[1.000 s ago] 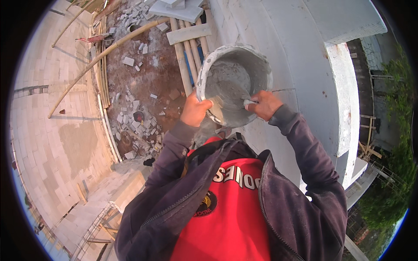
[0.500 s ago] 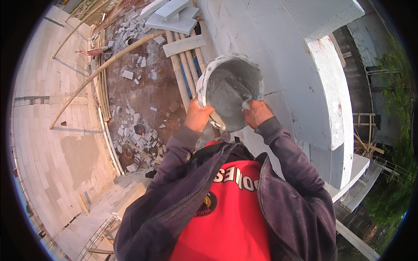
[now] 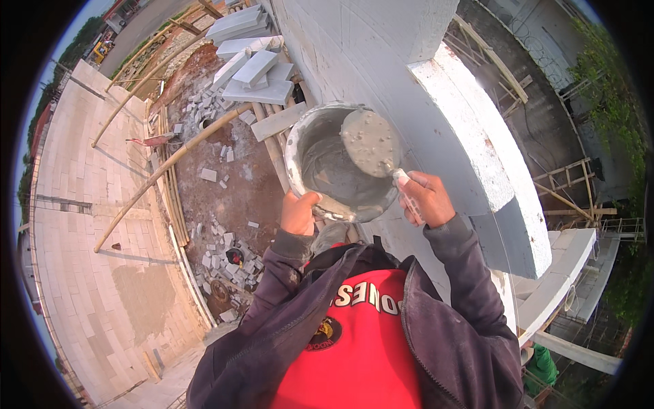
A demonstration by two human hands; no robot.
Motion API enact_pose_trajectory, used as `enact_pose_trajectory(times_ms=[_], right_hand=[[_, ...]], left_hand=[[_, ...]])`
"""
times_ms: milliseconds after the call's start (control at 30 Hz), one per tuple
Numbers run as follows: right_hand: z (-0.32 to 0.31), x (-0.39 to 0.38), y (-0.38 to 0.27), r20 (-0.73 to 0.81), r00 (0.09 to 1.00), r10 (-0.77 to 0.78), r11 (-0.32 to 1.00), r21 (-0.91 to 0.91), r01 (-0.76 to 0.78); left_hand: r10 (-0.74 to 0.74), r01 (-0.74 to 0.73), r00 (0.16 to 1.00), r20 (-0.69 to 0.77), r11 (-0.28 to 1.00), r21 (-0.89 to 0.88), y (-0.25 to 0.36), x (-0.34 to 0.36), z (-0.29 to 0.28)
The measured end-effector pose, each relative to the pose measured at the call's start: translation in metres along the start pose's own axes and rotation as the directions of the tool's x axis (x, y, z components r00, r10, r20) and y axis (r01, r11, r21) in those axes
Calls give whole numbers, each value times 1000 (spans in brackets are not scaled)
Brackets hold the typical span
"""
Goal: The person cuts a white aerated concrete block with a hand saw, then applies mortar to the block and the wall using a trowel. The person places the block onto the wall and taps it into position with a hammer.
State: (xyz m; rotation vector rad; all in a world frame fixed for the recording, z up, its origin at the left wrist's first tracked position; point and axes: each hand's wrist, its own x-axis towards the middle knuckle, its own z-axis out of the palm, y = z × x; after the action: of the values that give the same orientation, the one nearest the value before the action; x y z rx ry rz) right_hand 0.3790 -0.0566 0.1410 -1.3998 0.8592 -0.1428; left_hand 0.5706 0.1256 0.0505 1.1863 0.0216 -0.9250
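Note:
My left hand (image 3: pixel 298 213) grips the near left rim of a mortar-smeared bucket (image 3: pixel 294 161), its fingers wrapped round the edge. Wet grey mortar (image 3: pixel 330 163) coats the inside and lies at the bottom. In my right hand (image 3: pixel 429 198) is the pale, crusted handle of a trowel (image 3: pixel 371 142). Its rounded blade is covered with lumpy mortar and stands over the right side of the bucket's mouth. Right beside the bucket rises a wall of pale blocks (image 3: pixel 368 48).
White blocks (image 3: pixel 259 68) are stacked on bamboo poles beyond the bucket. A long bamboo pole (image 3: pixel 170 163) slants across the left. Far below, rubble (image 3: pixel 231 255) lies on reddish ground. At right, the block wall's thick edge (image 3: pixel 470 123) borders a drop with timber framing (image 3: pixel 569 194).
The trowel has come up out of the bucket with mortar on its blade, my right hand lifting it rightward. My left hand stays on the rim. The view has tilted somewhat.

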Motion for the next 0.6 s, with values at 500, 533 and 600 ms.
enact_pose_trajectory(times_ms=[500,533,600], right_hand=[[-39,-49,-14,-61,994,-86,983,156,95],[-42,-62,-24,-104,990,-96,980,162,112],[-48,-79,-40,-122,983,-140,974,163,159]], left_hand=[[-299,293,954,14,944,153,-37,134,6],[-310,305,951,2,937,172,-39,141,8],[-313,311,950,-20,931,191,-40,153,8]])
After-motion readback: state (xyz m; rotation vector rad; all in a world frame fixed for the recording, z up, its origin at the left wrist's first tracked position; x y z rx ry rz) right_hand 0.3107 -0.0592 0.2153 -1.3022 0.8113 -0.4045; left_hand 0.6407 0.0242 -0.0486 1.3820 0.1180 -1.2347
